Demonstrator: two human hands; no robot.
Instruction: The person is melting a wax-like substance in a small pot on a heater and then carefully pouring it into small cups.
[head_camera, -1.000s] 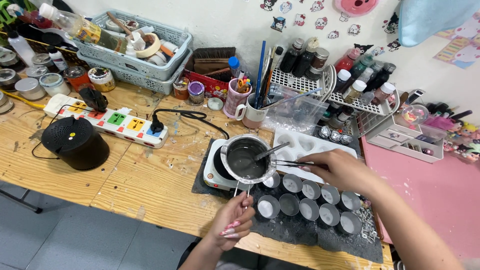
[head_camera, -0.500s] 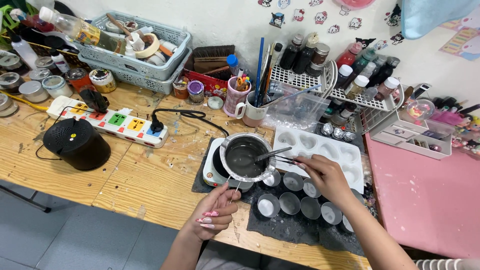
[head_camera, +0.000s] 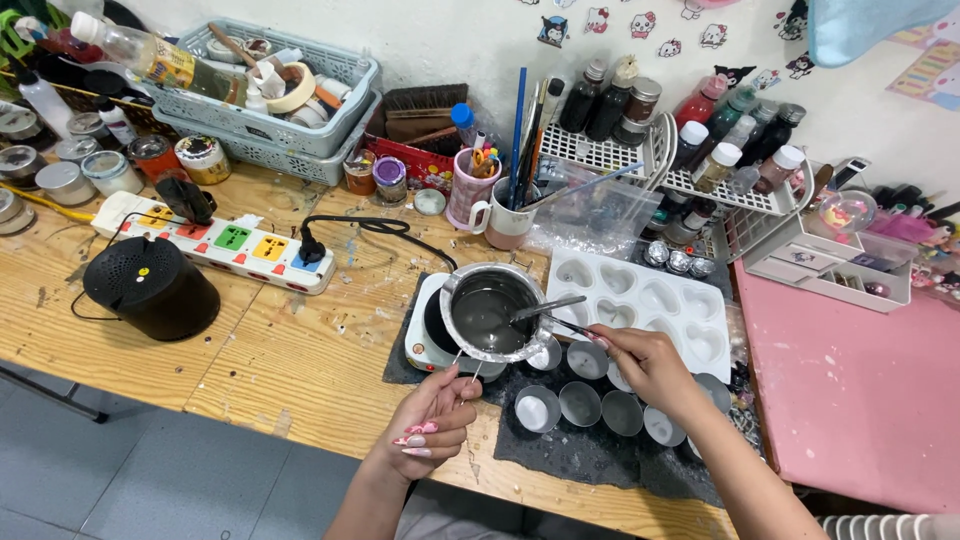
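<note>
Sitting on a small white hot plate (head_camera: 432, 338), the metal pot (head_camera: 492, 312) holds grey liquid, and a spoon (head_camera: 545, 307) leans in it over the right rim. The pot's thin wire handle (head_camera: 466, 371) runs down toward the left hand (head_camera: 432, 425), whose thumb and forefinger close on its end; the other fingers curl loosely below. The right hand (head_camera: 645, 362) lies just right of the pot, fingertips pinched on dark tweezers (head_camera: 572, 326) whose tips reach the pot's rim. Under and around that hand stand round metal cups (head_camera: 580, 403) on a dark mat (head_camera: 560, 452). A white heart mould (head_camera: 650, 300) lies behind them. Further left on the wooden table (head_camera: 290, 360) are a power strip (head_camera: 220, 243) and a black round speaker (head_camera: 150, 285).
</note>
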